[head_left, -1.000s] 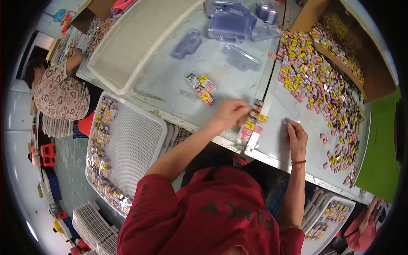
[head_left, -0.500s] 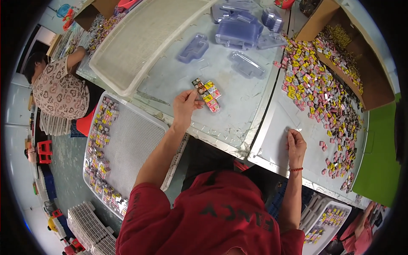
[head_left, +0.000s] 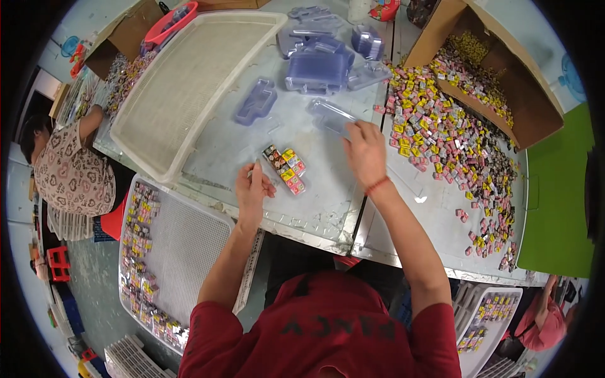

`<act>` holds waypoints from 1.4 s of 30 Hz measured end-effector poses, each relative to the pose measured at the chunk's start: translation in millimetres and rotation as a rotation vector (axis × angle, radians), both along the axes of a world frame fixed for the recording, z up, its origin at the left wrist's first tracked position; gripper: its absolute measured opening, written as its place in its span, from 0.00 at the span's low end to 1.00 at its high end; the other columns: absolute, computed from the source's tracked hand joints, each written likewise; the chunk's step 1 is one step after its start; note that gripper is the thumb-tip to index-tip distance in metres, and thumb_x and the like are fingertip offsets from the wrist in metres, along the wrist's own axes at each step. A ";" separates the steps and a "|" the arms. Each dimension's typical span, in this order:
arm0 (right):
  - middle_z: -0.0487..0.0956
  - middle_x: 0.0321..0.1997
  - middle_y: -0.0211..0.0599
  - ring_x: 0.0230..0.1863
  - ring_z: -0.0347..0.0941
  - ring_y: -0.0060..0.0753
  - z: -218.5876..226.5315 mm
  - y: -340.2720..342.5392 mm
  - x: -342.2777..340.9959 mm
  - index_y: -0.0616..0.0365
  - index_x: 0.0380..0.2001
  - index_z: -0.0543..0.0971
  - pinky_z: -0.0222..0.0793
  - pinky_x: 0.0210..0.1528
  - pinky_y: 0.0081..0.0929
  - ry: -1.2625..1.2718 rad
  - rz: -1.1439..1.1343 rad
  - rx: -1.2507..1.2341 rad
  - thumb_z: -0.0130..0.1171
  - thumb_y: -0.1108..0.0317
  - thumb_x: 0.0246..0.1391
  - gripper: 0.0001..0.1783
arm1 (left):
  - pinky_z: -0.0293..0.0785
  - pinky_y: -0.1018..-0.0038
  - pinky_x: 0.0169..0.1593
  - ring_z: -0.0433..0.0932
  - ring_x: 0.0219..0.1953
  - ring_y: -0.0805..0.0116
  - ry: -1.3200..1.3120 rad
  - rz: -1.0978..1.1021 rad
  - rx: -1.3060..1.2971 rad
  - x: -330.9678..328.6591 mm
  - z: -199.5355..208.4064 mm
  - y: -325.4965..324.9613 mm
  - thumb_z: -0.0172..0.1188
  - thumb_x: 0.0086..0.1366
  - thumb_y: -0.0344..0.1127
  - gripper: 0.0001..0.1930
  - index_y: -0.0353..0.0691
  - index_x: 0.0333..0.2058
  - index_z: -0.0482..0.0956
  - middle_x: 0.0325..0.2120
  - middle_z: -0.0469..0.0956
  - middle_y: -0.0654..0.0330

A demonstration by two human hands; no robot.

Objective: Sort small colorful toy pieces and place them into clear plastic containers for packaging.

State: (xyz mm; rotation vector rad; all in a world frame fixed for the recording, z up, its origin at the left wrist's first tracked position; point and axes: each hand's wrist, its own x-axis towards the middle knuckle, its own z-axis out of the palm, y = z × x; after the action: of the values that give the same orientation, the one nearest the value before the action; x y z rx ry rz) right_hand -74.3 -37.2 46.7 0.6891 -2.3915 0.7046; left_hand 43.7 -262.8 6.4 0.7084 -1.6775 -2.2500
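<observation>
A small group of pink, yellow and black printed blocks (head_left: 287, 169), set side by side in rows, lies on the table in front of me. Just left of it, my left hand (head_left: 253, 189) is open, thumb apart from its loosely curled fingers, with nothing visible in it. My right hand (head_left: 367, 154) reaches over the table, fingers bent downward and slightly apart at the near end of a clear plastic tray (head_left: 329, 114). Its fingertips are partly hidden, and I cannot tell whether they touch the tray. Another moulded plastic tray (head_left: 256, 101) lies farther left.
Stacked plastic trays (head_left: 318, 70) stand at the back. Loose blocks (head_left: 435, 126) spill from a cardboard box (head_left: 532, 94) on the right. A white mesh crate (head_left: 189, 82) sits left; another crate (head_left: 183, 252), holding block groups, is below it. A person (head_left: 72, 160) works at far left.
My right hand has moved left and away from me, from the right table to the clear tray. My left hand has drawn slightly off the block group. The whole view has shifted.
</observation>
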 end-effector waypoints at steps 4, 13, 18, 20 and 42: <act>0.77 0.38 0.39 0.43 0.71 0.41 -31.0 -17.9 -28.0 0.56 0.33 0.78 0.63 0.51 0.41 0.039 0.009 0.316 0.62 0.70 0.45 0.09 | 0.68 0.79 0.18 0.72 0.16 0.74 0.030 0.002 -0.008 1.8 -6.1 2.0 0.51 0.70 0.40 0.13 0.36 0.41 0.68 0.18 0.71 0.63; 0.79 0.32 0.35 0.42 0.71 0.39 -33.1 -22.4 -32.7 0.54 0.29 0.80 0.60 0.51 0.38 -0.121 0.011 0.389 0.59 0.65 0.50 0.06 | 0.71 0.78 0.21 0.73 0.18 0.74 0.003 0.010 -0.010 0.4 -2.7 3.6 0.51 0.70 0.40 0.13 0.35 0.42 0.70 0.21 0.73 0.62; 0.78 0.32 0.35 0.42 0.71 0.37 -35.9 -18.9 -33.7 0.56 0.28 0.79 0.60 0.53 0.38 0.049 0.019 0.529 0.55 0.71 0.45 0.06 | 0.72 0.78 0.25 0.74 0.21 0.74 0.063 0.007 0.008 3.5 -3.1 4.3 0.51 0.70 0.39 0.10 0.38 0.40 0.73 0.23 0.74 0.63; 0.78 0.32 0.35 0.41 0.71 0.37 -35.3 -20.9 -33.3 0.55 0.28 0.79 0.61 0.52 0.37 0.074 0.025 0.588 0.54 0.71 0.45 0.06 | 0.72 0.78 0.25 0.74 0.21 0.74 0.066 0.004 0.013 4.7 -5.1 2.1 0.51 0.70 0.39 0.11 0.37 0.40 0.73 0.23 0.75 0.62; 0.77 0.28 0.40 0.36 0.71 0.42 27.7 13.7 -42.2 0.57 0.25 0.76 0.63 0.46 0.39 0.185 -0.147 0.031 0.57 0.71 0.51 0.03 | 0.74 0.77 0.31 0.75 0.27 0.75 0.262 0.129 -0.352 18.1 3.3 16.6 0.47 0.71 0.37 0.11 0.34 0.42 0.72 0.26 0.74 0.62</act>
State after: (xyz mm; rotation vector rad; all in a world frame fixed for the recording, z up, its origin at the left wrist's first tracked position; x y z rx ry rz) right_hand -116.5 -23.5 74.4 0.5580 -2.2594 0.5202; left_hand 61.8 -246.2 9.7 0.4053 -1.7720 -1.8028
